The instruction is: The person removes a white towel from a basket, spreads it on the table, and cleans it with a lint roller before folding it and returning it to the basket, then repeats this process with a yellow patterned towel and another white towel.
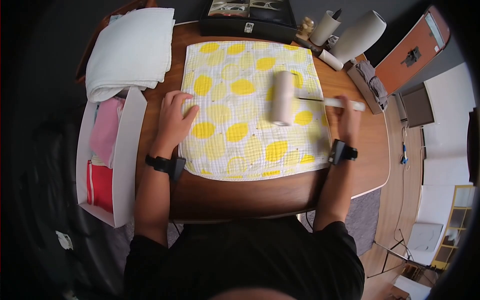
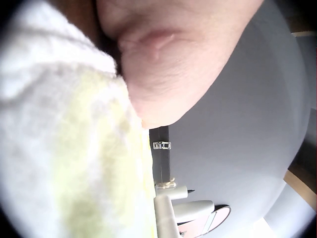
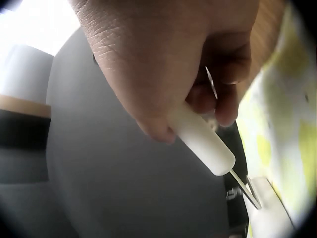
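A white cloth with yellow lemons (image 1: pixel 237 132) lies spread flat over the wooden table. At its left edge rests my left hand (image 1: pixel 174 117), thumb and fingers on the fabric; the thumb (image 2: pixel 163 89) presses at the cloth's border in the left wrist view. My right hand (image 1: pixel 348 120) grips the white handle of a lint roller (image 1: pixel 283 100), whose pale cylinder is over the right half of the cloth, slightly blurred. The right wrist view shows thumb and curled fingers round the handle (image 3: pixel 205 144), with the thin metal rod leading to the roller head (image 3: pixel 267 213).
Left of the cloth stands a long white box (image 1: pixel 129 150) with pink and red folded fabric, a folded white cloth (image 1: pixel 132 52) behind it. A black glasses case (image 1: pixel 247 27) stands at the back. Back right are a white vase (image 1: pixel 357 37), a cup (image 1: pixel 325 29) and a narrow box (image 1: pixel 362 87).
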Motion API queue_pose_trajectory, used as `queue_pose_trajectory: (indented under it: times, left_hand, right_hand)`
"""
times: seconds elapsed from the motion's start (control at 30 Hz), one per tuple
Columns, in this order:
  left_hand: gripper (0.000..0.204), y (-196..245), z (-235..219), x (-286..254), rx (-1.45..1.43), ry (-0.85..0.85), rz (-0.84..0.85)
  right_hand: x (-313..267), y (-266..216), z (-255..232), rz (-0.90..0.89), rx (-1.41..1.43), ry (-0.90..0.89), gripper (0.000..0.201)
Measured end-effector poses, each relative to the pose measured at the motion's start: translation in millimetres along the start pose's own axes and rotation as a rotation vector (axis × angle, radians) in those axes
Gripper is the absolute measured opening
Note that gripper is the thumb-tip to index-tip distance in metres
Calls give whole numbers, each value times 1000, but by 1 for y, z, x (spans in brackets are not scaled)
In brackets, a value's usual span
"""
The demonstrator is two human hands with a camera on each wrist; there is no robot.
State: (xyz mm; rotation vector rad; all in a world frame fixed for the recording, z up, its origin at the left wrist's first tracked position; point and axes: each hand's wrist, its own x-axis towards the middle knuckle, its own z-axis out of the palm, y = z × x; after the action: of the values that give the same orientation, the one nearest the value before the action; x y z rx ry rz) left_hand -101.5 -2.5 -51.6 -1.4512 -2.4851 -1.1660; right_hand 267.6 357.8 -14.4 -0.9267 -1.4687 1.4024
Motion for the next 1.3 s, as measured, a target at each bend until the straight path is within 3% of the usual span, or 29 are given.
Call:
queue_pose_trajectory:
  times: [0.2, 0.33, 0.4, 0.5, 0.57, 0.63, 0.73, 0.83, 1.0, 1.1, 1.17, 1.23, 1.27, 1.3]
  left_hand:
    - [25, -3, 2, -1, -16, 6, -29]
    - [31, 2, 0, 0, -32, -5, -76]
    - [34, 3, -1, -1, -50, -7, -84]
    - [35, -2, 1, -2, -11, 14, -44]
    - [35, 1, -1, -2, -28, 21, -58]
    - [35, 2, -1, 0, -20, 33, -50]
    - [36, 1, -2, -2, 9, 26, -30]
    - [38, 4, -3, 0, 8, 10, -39]
    - [46, 3, -6, -3, 7, -3, -11]
    - [49, 4, -7, -3, 41, -8, 9]
    - [60, 4, -7, -5, 59, -49, -23]
    - [67, 10, -10, -6, 113, -94, -47]
    - [81, 13, -13, -5, 122, -177, -99]
    - [85, 14, -14, -5, 145, -186, -74]
  right_hand:
    - [-63, -39, 121, 138, -68, -470, 32]
    - [-80, -40, 141, 141, -45, -571, 30]
    - [-88, -50, 134, -14, -156, -554, 27]
    - [-101, -63, 122, -412, -312, -553, 20]
    - [-119, -93, 108, -549, -459, -625, 20]
    - [-139, -115, 104, -860, -549, -724, 17]
    - [-171, -134, 115, -1071, -514, -689, 13]
    - [-175, -130, 125, -1135, -398, -709, 17]
    - [-143, -98, 153, -1137, -457, -545, 21]
    - [-110, -71, 177, -878, -640, -455, 9]
    - [-79, -51, 188, -812, -749, -377, 18]
    - [-58, -38, 191, -686, -784, -386, 24]
    - [-52, -40, 193, -623, -800, -393, 27]
    - [-51, -41, 193, -643, -808, -404, 28]
